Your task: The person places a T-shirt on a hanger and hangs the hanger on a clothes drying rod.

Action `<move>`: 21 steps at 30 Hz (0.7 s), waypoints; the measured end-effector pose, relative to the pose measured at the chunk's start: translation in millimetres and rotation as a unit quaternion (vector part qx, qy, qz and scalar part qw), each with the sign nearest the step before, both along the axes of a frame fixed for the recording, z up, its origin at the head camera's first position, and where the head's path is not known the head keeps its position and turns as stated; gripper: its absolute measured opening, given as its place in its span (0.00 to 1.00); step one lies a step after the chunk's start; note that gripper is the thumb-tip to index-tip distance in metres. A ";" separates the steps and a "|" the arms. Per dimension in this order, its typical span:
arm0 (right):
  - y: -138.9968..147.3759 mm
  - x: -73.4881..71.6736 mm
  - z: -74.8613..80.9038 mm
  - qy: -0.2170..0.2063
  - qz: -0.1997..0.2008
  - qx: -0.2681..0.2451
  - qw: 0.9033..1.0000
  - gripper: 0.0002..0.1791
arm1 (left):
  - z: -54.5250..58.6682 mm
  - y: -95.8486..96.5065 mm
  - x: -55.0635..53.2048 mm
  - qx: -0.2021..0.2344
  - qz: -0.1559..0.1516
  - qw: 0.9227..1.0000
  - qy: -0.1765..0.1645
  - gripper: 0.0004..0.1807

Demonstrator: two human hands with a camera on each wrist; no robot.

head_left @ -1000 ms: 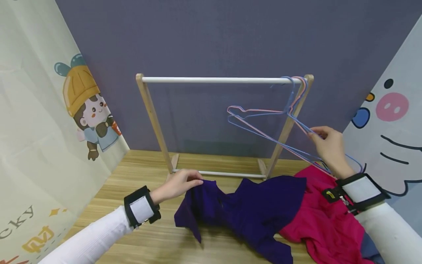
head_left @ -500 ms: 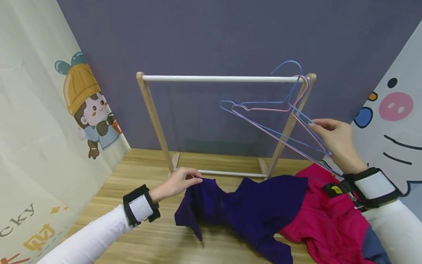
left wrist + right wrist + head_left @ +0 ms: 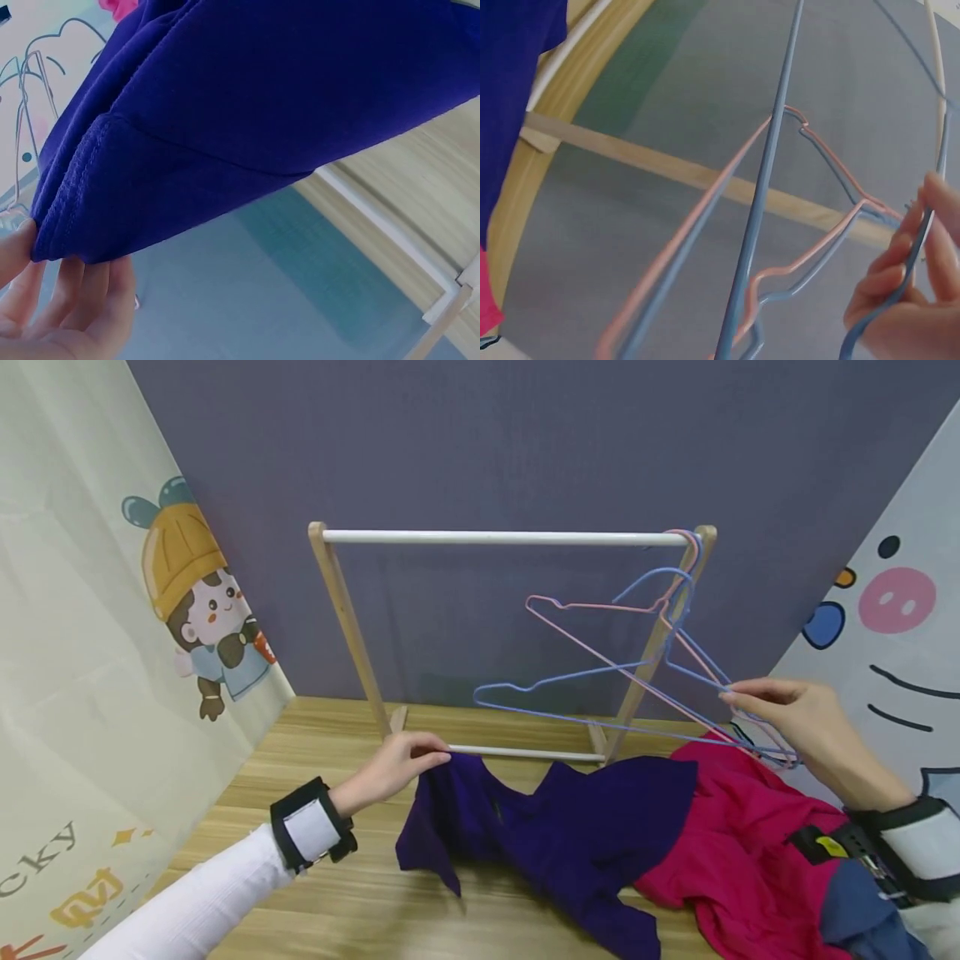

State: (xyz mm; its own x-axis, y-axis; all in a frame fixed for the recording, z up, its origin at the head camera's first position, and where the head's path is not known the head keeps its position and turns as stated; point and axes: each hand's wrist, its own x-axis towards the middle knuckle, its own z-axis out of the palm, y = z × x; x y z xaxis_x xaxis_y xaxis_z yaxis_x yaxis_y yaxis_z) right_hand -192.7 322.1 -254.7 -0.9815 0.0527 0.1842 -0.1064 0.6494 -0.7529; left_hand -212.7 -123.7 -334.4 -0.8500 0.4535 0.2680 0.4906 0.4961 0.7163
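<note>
My left hand point(image 3: 393, 768) pinches one corner of a dark purple short-sleeved shirt point(image 3: 600, 814), lifting that corner while the rest slumps on the table. In the left wrist view, thumb and fingers grip a stitched hem of the shirt point(image 3: 225, 112). At the right, my right hand point(image 3: 813, 727) pinches the sloping arm of a blue wire hanger point(image 3: 592, 672), whose hook is below the rail and free of it. The right wrist view has this hanger's blue wire point(image 3: 759, 202) crossing in front. Behind it, a pink hanger point(image 3: 600, 607) and another blue one hang together on the rail.
A small rack with wooden legs and a white rail point(image 3: 495, 537) stands at the back of the wooden table point(image 3: 300, 843). A red garment point(image 3: 750, 852) and a grey-blue one point(image 3: 862, 906) lie heaped at the right. A grey panel point(image 3: 487, 452) rises behind.
My right hand has lifted the blue hanger off the rail, then brought it down and to the right. The left hand keeps its grip on the shirt, shifted slightly left.
</note>
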 end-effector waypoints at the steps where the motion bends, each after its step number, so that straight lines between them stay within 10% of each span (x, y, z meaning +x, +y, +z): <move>1: 2.9 1.9 -1.9 -0.005 0.006 0.005 1.000 0.23 | 0.4 -0.6 0.2 0.002 0.004 1.000 0.001 0.10; 21: 18.8 19.3 -39.6 -0.103 0.030 0.015 0.994 0.24 | 2.4 -4.8 0.6 0.017 0.022 1.000 0.007 0.10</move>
State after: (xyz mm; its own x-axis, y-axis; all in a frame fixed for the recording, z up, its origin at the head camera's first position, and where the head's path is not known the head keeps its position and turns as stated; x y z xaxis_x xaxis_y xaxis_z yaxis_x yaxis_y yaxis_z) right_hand -173.4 341.0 -294.3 -0.9997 -0.0087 -0.0209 0.0097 0.6694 -0.7429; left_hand -212.0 -128.5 -331.9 -0.8648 0.4067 0.2945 0.4789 0.4920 0.7270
